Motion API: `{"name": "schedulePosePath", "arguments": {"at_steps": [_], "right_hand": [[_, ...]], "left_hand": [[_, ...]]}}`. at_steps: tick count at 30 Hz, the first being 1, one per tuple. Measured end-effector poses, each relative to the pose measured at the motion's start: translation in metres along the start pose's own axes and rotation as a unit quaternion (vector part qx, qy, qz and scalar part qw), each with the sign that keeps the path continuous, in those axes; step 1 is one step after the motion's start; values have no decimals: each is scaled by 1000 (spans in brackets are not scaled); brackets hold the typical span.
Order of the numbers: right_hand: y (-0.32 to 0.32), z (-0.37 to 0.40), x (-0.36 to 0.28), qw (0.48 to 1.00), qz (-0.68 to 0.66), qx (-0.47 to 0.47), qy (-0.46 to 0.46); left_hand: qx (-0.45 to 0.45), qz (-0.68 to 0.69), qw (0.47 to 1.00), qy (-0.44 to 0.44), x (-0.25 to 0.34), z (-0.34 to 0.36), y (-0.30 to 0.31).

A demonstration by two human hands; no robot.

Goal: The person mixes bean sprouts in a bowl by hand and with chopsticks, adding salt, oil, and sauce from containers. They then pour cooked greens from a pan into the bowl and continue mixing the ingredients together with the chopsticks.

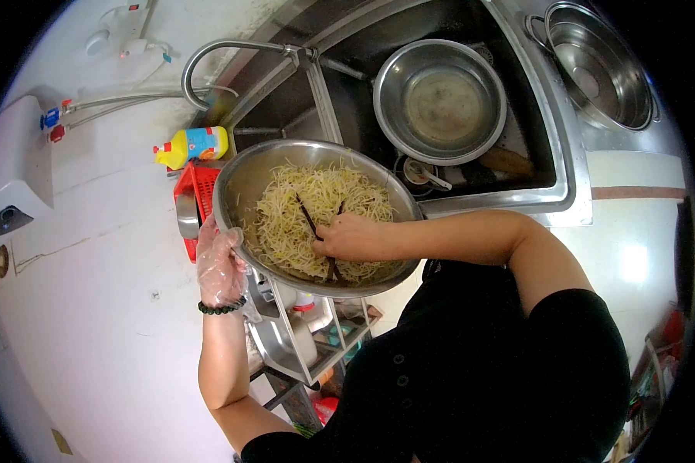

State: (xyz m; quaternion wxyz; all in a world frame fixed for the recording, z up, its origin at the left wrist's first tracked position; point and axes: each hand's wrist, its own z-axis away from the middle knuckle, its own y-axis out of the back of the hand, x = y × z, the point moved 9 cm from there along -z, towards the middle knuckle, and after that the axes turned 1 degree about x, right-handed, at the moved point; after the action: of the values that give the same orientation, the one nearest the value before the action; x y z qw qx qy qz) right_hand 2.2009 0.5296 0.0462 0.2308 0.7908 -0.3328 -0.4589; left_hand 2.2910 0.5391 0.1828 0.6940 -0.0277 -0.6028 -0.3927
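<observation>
A wide steel bowl [243, 166] holds a heap of bean sprouts [309, 193]. My left hand [222, 262], in a clear plastic glove with a dark bead bracelet at the wrist, grips the bowl's rim on the left side. Bare and closed, my right hand [347, 236] is over the sprouts with dark chopsticks [307, 215] in its fingers. Their tips reach into the sprouts, and parts of them are hidden by the hand.
Behind the bowl is a sink [567, 177] with a steel basin [440, 100] of cloudy water and a curved faucet [232, 44]. A steel pot [602, 65] stands at the right. Left are a yellow bottle [197, 145] and a red basket [203, 181]; below, a rack [320, 363].
</observation>
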Motion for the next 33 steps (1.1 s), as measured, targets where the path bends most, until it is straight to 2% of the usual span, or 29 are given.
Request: {"name": "schedulePosePath", "arguments": {"at_steps": [8, 18, 20, 33], "right_hand": [[2, 1, 0, 999, 14, 37, 11], [-2, 0, 2, 1000, 14, 23, 6], [1, 0, 1, 998, 2, 57, 11], [4, 1, 1, 998, -3, 58, 12]], "left_hand": [[-2, -8, 1000, 8, 0, 0, -2], [-15, -3, 1000, 5, -1, -2, -2], [-15, -3, 1000, 5, 0, -1, -3], [-3, -3, 1000, 6, 1, 0, -4]]}}
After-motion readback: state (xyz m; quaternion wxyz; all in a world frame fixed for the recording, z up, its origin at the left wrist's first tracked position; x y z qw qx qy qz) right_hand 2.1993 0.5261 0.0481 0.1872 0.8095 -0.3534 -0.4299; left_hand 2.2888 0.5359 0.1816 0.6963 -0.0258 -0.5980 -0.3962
